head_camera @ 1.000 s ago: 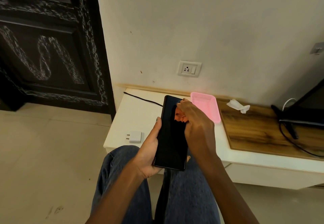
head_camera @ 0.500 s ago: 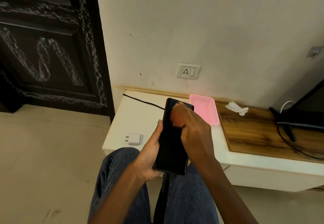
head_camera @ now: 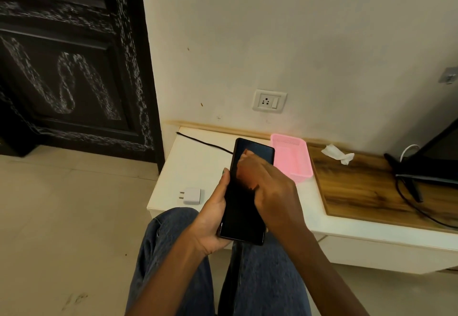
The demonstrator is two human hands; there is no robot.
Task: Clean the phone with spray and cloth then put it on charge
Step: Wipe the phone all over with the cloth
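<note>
**Wiping the screen**

Phone [head_camera: 244, 206] cradled over the lap in left hand [head_camera: 213, 219], thumb along its edge to steady it against rubbing. Orange cloth [head_camera: 245, 172] bunched under curled right hand [head_camera: 270, 189] fingers, pressed on the upper screen. Charger plug [head_camera: 191, 195], cable [head_camera: 205, 143] waiting on the table [head_camera: 188, 167].

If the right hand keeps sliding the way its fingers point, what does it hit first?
The right hand points up the phone toward its top edge. Past that edge, probably the black cable on the white table, then the wall; depth is unclear.
</note>
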